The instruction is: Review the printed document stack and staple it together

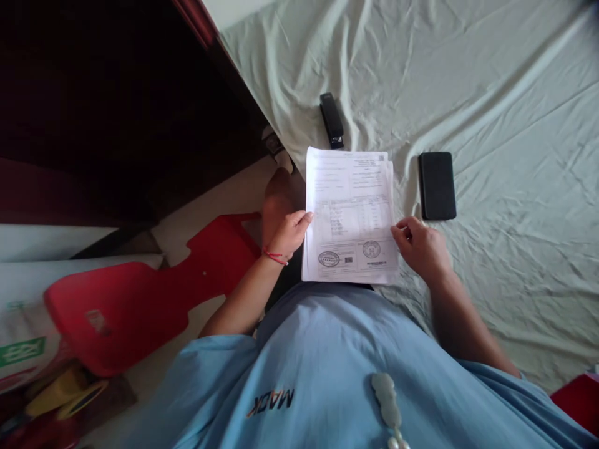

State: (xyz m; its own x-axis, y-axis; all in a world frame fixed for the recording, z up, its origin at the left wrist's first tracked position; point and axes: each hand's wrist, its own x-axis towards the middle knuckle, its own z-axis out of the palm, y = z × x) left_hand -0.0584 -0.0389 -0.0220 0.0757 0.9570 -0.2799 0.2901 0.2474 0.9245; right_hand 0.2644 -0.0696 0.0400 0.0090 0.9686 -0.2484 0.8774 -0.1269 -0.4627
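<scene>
The left hand (289,234) rests against the left edge of a stack of papers (349,215), its fingers (304,218) curled loosely with the tips touching the sheets' edge about halfway down; whether they pinch the stack or only steady it I cannot tell. A thin red band (275,255) circles that wrist. The right hand (420,245) lies at the stack's lower right edge, fingers (401,232) bent and closed on the edge of the top sheets, thumb side toward the page.

The papers lie flat on the bed (491,93), at its near edge, between the two sets of fingers. The top sheet is printed, with a table in the middle and two round stamps near the bottom.

Just beyond the papers' far edge, ahead of the left fingers, lies a black stapler (331,120), close to the stack. A black phone (437,185) lies face up just beyond the right fingers, to the right of the papers and apart from them.

To the left of the left fingers, off the bed, a red plastic chair (140,299) stands on the floor. The person wears a light blue shirt (327,374).
</scene>
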